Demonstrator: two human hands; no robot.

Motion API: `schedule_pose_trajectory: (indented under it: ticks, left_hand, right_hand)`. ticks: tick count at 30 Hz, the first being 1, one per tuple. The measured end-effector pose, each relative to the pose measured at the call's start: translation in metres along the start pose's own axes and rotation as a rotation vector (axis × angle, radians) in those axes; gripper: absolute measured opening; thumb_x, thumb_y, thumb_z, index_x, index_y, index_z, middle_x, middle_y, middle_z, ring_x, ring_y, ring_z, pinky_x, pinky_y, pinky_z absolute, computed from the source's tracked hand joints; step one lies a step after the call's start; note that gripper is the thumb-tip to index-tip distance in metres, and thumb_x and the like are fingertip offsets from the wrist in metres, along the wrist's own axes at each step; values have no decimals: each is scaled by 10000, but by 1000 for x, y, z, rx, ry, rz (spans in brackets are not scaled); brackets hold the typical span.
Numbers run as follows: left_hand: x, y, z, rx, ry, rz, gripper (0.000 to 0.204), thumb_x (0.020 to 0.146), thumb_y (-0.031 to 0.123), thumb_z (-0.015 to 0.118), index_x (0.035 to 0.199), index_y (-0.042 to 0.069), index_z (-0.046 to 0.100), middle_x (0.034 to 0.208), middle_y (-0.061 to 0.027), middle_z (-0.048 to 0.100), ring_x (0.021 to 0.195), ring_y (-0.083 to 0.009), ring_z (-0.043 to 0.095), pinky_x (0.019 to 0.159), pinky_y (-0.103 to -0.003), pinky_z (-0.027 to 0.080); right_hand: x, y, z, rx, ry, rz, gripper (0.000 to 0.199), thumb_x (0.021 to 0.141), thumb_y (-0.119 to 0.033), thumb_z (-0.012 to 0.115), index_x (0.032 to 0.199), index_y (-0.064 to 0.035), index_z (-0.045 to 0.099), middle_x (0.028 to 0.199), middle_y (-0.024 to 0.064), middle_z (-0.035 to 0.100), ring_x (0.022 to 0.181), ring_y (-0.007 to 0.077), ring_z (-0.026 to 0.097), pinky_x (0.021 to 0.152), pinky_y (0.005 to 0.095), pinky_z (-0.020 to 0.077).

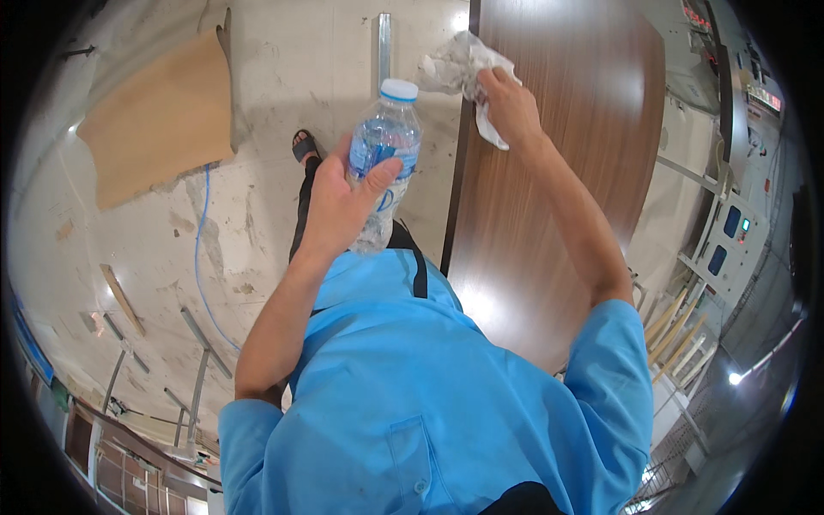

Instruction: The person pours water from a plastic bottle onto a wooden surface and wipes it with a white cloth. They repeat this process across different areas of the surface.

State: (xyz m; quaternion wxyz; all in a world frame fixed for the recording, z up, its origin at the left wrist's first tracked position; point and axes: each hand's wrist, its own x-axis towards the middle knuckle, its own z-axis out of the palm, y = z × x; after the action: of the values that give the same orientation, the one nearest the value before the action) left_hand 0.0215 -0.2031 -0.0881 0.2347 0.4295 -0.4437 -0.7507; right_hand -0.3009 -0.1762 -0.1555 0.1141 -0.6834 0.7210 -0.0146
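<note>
My left hand (348, 190) is wrapped round a clear plastic water bottle (384, 142) with a white cap and a blue label, held upright in front of my body. Out to the right, my right hand (512, 105) grips a crumpled white cloth (463, 64) with dark smudges. The cloth hangs over the left edge of a dark brown wood-grain panel (554, 215), and part of it drapes below my fingers. Whether the cloth presses on the panel, I cannot tell.
A brown sheet (163, 120) lies on the stained floor at far left, with a blue hose (199, 245) running from it. A metal bar (384, 51) lies ahead. Metal frame pieces (202, 360) stand at lower left. A control box (734, 232) and wood strips (674, 330) are at right.
</note>
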Motion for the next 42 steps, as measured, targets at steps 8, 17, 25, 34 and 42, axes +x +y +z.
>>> schedule_pose_trajectory:
  ticks: [8, 17, 25, 34, 42]
  left_hand:
    - [-2, 8, 3, -88, 23, 6, 598, 934, 402, 796, 1290, -39, 607, 1136, -106, 714, 1037, -148, 656, 950, -302, 511]
    - [-3, 13, -2, -71, 30, 54, 596, 939, 408, 790, 1292, -35, 605, 1152, -112, 712, 1050, -153, 659, 949, -302, 511]
    - [-5, 9, -9, -38, 69, 21, 619, 930, 431, 794, 1288, -36, 606, 1144, -114, 715, 1027, -161, 672, 918, -292, 523]
    - [-14, 9, -20, -88, 71, 32, 585, 947, 381, 787, 1306, -41, 599, 1147, -112, 715, 1024, -161, 675, 926, -294, 525]
    - [-39, -2, -29, -170, 190, 63, 562, 939, 361, 799, 1315, -9, 607, 1153, -91, 714, 1018, -146, 672, 917, -289, 530]
  right_hand:
    - [-1, -3, -3, -46, -62, 11, 272, 881, 40, 573, 1123, -78, 536, 1067, 147, 636, 986, 414, 677, 795, 507, 563]
    - [1, -8, -7, -75, -124, 48, 301, 894, 23, 578, 1182, -54, 535, 1097, 160, 638, 1037, 401, 675, 849, 513, 568]
    - [-3, -10, -3, -56, -26, 5, 263, 899, 31, 556, 1147, -53, 535, 1131, 172, 629, 1006, 420, 678, 818, 519, 562]
    - [-4, -5, 6, -29, 14, 24, 252, 891, 25, 565, 1121, -75, 543, 1111, 180, 655, 945, 452, 677, 771, 535, 551]
    - [-1, -8, -1, -64, -123, 48, 304, 856, 19, 629, 1146, -57, 574, 1090, 174, 655, 997, 426, 671, 822, 510, 552]
